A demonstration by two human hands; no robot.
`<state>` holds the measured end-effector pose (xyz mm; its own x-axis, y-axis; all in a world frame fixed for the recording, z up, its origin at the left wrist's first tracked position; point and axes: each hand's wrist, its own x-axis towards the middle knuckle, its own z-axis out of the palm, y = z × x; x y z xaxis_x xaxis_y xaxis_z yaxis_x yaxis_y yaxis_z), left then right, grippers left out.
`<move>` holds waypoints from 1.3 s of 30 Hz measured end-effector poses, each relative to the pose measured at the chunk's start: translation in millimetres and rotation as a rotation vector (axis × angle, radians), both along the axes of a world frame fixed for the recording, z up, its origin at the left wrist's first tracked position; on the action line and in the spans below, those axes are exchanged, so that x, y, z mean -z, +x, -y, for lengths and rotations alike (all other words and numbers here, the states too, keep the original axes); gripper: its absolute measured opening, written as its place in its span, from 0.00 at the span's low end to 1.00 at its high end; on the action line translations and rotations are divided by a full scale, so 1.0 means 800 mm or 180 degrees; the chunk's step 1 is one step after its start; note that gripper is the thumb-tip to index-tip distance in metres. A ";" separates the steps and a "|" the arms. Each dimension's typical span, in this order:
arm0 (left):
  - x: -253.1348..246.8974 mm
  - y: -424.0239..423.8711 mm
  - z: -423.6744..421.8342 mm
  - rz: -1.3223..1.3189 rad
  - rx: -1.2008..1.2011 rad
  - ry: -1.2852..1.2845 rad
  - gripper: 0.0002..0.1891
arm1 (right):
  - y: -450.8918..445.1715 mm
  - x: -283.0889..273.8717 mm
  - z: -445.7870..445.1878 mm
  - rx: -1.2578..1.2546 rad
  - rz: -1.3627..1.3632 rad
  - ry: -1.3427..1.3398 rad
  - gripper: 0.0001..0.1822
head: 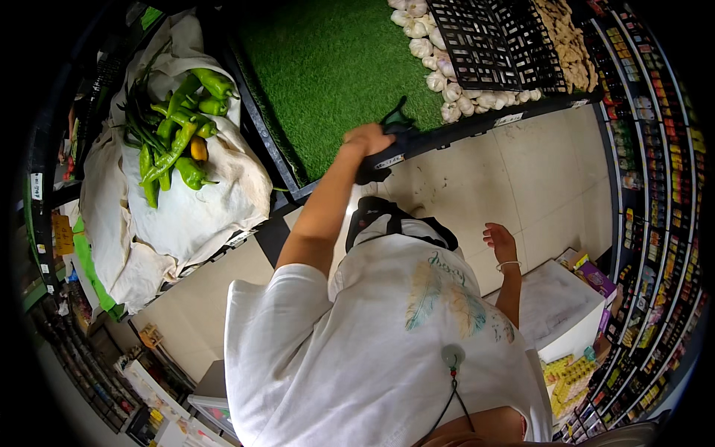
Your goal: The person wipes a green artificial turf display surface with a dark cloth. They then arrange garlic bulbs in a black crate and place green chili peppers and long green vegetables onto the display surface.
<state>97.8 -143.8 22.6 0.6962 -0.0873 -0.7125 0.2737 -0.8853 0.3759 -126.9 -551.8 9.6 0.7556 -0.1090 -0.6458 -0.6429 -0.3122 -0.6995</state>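
Observation:
My left hand (pixel 368 139) is at the front edge of a produce stand, its fingers curled over a dark, limp item (pixel 397 120) that shows dark green at the top; its exact kind cannot be told. Beneath the hand lies green artificial turf (pixel 324 72). Lower down, my right hand (pixel 500 240) hangs over the floor with its fingers loosely bent and nothing in them. White garlic bulbs (pixel 438 81) line the turf's right side, beside a black plastic lattice crate (pixel 475 44). Green peppers (pixel 179 145) and one orange pepper (pixel 199 148) rest on pale cloth at the left.
The pale cloth (pixel 218 207) covers a neighbouring stand. Ginger (pixel 570 44) lies beyond the crate. Packed shelves (pixel 642 167) curve along the right, with a white-sided box (pixel 575 335) and yellow trays (pixel 570 380) near them. Tiled floor (pixel 553 167) shows between stand and shelves.

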 end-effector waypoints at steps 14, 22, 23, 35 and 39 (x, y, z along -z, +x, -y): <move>-0.080 -0.157 -0.100 0.0045 -0.0889 0.1851 0.24 | 0.028 0.015 0.065 -0.0474 0.0140 0.0229 0.13; -0.008 -0.382 -0.128 0.0795 -0.2836 0.0132 0.21 | 0.027 0.081 0.108 -0.1061 0.0178 0.0544 0.11; 0.005 -0.401 -0.132 0.0970 -0.1888 0.1117 0.19 | 0.035 0.086 0.101 -0.1158 0.0100 0.0630 0.11; -0.093 -0.305 -0.004 0.1172 -0.3663 -0.2557 0.28 | 0.121 -0.054 -0.182 -0.2466 0.0456 0.1558 0.39; -0.120 -0.261 0.028 0.0435 -0.2486 -0.3573 0.24 | 0.133 -0.064 -0.267 -0.2396 0.0716 0.2073 0.40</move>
